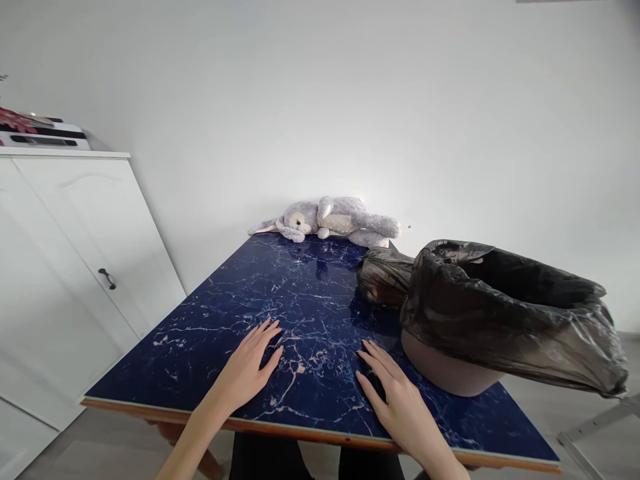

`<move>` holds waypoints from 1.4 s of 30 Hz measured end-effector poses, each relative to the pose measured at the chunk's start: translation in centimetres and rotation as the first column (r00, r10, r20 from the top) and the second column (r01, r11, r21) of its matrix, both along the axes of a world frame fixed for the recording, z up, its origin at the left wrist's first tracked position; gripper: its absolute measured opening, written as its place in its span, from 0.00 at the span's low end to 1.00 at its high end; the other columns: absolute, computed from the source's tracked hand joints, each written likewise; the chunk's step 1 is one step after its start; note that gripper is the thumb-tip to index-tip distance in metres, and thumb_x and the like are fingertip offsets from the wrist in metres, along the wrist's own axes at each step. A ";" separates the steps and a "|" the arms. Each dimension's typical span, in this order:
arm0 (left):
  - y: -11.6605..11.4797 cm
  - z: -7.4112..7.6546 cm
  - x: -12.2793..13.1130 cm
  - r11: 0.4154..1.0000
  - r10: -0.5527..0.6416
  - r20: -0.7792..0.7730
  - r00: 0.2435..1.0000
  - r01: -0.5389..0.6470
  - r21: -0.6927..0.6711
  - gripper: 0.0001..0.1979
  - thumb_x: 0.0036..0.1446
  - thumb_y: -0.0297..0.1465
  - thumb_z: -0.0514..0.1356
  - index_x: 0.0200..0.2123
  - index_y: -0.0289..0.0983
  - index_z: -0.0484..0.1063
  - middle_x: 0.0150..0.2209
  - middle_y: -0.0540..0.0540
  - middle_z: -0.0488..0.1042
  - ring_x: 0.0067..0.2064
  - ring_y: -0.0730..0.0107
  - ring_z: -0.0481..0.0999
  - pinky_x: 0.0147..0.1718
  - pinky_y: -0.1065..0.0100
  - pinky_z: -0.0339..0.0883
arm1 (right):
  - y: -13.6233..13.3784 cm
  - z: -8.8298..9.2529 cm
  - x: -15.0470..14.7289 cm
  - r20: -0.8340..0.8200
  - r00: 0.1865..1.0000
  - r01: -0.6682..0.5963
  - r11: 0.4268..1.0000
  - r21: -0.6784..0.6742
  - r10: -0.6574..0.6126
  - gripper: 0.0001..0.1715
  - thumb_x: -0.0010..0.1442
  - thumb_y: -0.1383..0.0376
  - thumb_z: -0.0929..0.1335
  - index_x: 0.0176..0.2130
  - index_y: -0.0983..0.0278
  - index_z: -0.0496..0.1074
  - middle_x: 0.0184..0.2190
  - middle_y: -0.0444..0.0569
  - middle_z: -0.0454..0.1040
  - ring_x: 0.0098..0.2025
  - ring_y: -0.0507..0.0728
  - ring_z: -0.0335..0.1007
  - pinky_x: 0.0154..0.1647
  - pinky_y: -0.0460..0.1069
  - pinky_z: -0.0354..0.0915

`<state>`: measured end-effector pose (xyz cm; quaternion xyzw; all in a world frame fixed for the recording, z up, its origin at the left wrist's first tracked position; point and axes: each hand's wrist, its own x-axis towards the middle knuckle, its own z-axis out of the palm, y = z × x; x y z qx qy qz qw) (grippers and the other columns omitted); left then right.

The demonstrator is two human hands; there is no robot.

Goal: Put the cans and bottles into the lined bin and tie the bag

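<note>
My left hand point(250, 367) lies flat on the blue marbled table point(300, 300), fingers stretched out and holding nothing. Palm down near the front edge, my right hand point(393, 393) also rests with its fingers apart. Just to the right of it stands a brownish bin point(445, 370) lined with a black plastic bag point(465, 327), whose edges fold over the rim. Behind the bin, and touching or close to it, sits a dark bundle of bag plastic point(385, 275); what it contains is hidden.
A grey plush rabbit point(340, 220) lies on its side at the table's far edge, against the wall. To the left stands a white cabinet point(90, 247) with a printer-like device point(45, 135) on top. A metal frame point(595, 427) shows at the lower right.
</note>
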<state>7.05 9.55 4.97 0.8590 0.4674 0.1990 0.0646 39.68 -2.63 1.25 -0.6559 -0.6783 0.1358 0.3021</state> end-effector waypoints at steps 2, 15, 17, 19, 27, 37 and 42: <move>0.0 0.0 0.0 1.000 0.003 -0.001 1.000 -0.003 -0.008 0.27 0.75 0.48 0.52 0.72 0.49 0.64 0.75 0.46 0.62 0.75 0.44 0.60 0.69 0.41 0.64 | 0.1 0.0 0.0 0.000 1.000 0.004 1.000 -0.004 -0.004 0.35 0.76 0.44 0.59 0.72 0.56 0.66 0.76 0.45 0.58 0.77 0.67 0.53 0.74 0.65 0.62; -0.1 -0.3 0.1 0.996 0.044 -0.010 0.999 -0.044 -0.071 0.28 0.74 0.49 0.51 0.73 0.50 0.63 0.76 0.49 0.59 0.76 0.44 0.57 0.70 0.40 0.61 | -0.1 0.7 -0.2 -0.005 1.000 0.007 0.997 -0.072 -0.007 0.36 0.76 0.44 0.58 0.73 0.56 0.65 0.77 0.44 0.56 0.78 0.66 0.49 0.76 0.65 0.58; -0.1 -0.4 0.0 0.998 0.037 -0.005 0.999 -0.037 -0.054 0.28 0.75 0.49 0.51 0.73 0.50 0.63 0.76 0.48 0.59 0.76 0.44 0.57 0.70 0.41 0.61 | -0.2 0.8 -0.2 -0.007 1.000 0.008 0.998 -0.066 -0.009 0.35 0.76 0.44 0.58 0.72 0.56 0.65 0.76 0.44 0.56 0.78 0.66 0.50 0.76 0.64 0.59; -0.2 -0.5 0.0 0.999 0.034 0.001 0.999 -0.034 -0.042 0.28 0.75 0.49 0.51 0.72 0.50 0.64 0.75 0.48 0.60 0.76 0.44 0.58 0.70 0.41 0.62 | -0.3 0.8 -0.2 -0.011 1.000 0.008 0.998 -0.064 -0.009 0.35 0.76 0.44 0.59 0.72 0.55 0.65 0.76 0.44 0.57 0.78 0.66 0.50 0.76 0.64 0.59; -0.6 -0.3 -0.1 0.998 0.043 0.002 0.999 -0.043 -0.039 0.28 0.75 0.49 0.50 0.72 0.49 0.65 0.74 0.48 0.62 0.75 0.46 0.60 0.70 0.43 0.64 | -0.2 0.6 -0.1 -0.004 1.000 0.001 0.999 -0.040 -0.001 0.35 0.77 0.45 0.59 0.72 0.56 0.65 0.76 0.45 0.57 0.78 0.67 0.51 0.76 0.66 0.60; 0.3 -0.8 0.5 0.998 -0.033 0.001 0.999 0.033 0.056 0.25 0.75 0.45 0.51 0.69 0.47 0.69 0.72 0.46 0.67 0.74 0.46 0.62 0.71 0.41 0.61 | 0.0 0.4 -0.2 0.000 1.000 0.007 0.999 0.043 -0.007 0.32 0.77 0.47 0.60 0.71 0.56 0.68 0.75 0.47 0.61 0.76 0.68 0.55 0.74 0.66 0.63; 1.5 0.3 4.9 0.982 -0.179 0.075 0.981 0.183 -0.053 0.23 0.74 0.43 0.52 0.66 0.45 0.72 0.72 0.42 0.66 0.74 0.46 0.62 0.70 0.41 0.62 | 0.1 0.5 -0.3 0.009 1.000 0.002 1.000 0.027 -0.002 0.32 0.77 0.47 0.59 0.71 0.56 0.68 0.75 0.47 0.61 0.77 0.68 0.54 0.73 0.65 0.64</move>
